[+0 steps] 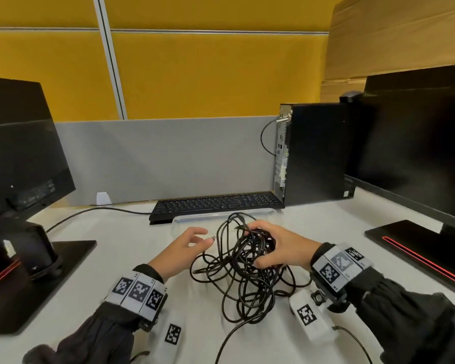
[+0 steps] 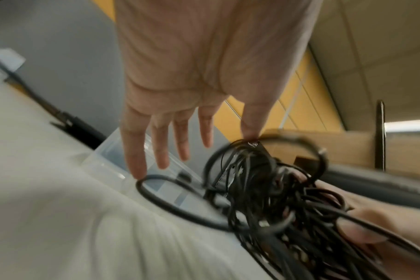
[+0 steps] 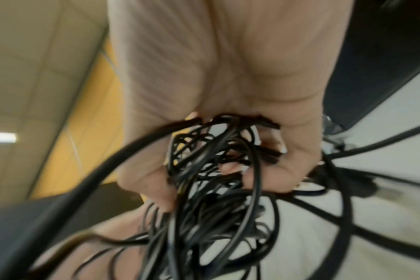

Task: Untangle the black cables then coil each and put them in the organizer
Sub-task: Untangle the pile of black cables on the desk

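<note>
A tangle of thin black cables [image 1: 243,269] sits in the middle of the white desk, with loops spilling toward me. My right hand [image 1: 271,248] grips the top right of the tangle [image 3: 216,170], fingers and thumb curled round a bunch of strands. My left hand [image 1: 192,241] hovers just left of the tangle with its fingers spread and straight [image 2: 161,144], holding nothing; its fingertips are close to a cable loop [image 2: 175,200]. A clear plastic organizer [image 1: 195,219] lies behind the tangle, in front of the keyboard.
A black keyboard [image 1: 216,204] lies at the back, a black computer tower [image 1: 313,153] to its right. Monitors stand at the left [image 1: 21,153] and right [image 1: 415,148], their bases on the desk. A grey partition closes the back.
</note>
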The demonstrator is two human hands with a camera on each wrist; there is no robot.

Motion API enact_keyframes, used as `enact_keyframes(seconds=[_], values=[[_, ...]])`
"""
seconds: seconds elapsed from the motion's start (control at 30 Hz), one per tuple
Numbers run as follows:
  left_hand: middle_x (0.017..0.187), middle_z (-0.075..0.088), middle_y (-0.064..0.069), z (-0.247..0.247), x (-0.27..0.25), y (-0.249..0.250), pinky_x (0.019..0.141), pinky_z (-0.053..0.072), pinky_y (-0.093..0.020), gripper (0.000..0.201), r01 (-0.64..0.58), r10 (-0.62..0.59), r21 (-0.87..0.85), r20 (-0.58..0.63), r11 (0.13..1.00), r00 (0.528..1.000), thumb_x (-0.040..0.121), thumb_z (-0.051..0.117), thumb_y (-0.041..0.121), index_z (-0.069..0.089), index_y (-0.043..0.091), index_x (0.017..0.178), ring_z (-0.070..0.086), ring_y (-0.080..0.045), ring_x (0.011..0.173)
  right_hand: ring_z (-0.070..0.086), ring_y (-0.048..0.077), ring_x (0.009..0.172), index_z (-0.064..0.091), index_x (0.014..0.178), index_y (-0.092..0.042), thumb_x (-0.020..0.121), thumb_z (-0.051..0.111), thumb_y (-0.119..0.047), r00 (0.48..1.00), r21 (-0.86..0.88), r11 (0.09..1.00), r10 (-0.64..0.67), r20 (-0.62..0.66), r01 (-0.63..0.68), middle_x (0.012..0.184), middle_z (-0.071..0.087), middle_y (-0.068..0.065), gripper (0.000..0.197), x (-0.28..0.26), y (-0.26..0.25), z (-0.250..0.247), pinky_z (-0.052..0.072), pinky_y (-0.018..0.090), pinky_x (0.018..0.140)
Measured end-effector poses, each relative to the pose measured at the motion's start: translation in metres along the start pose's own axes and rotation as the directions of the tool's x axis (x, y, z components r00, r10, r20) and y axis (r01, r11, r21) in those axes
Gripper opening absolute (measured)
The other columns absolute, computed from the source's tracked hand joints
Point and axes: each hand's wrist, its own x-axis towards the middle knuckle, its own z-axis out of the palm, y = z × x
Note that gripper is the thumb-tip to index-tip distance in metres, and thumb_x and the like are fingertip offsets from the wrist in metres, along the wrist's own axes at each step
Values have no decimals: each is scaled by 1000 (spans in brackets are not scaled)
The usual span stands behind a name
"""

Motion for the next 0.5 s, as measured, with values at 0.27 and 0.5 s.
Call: enact_keyframes(seconds=[0.27, 0.5], values=[[143, 37, 12, -2, -18, 17, 78, 55, -50, 68, 24, 113, -566, 206, 824, 972, 57, 61, 79, 41, 62, 120, 44, -23, 127, 58, 10, 101, 33, 119, -28, 74, 74, 1, 895, 7, 932, -346, -281, 363, 113, 51, -5, 67, -5, -26, 4, 47, 22, 93], [114, 67, -7, 8, -16, 16, 71, 57, -44, 36, -94, 222, -670, 108, 736, 969, 79, 69, 28, 62, 26, 114, 67, -24, 95, 36, -14, 125, 11, 144, -27, 74, 78, -10, 900, -42, 933, -356, -252, 358, 137, 35, -19, 98, 12, -25, 30, 29, 7, 103]])
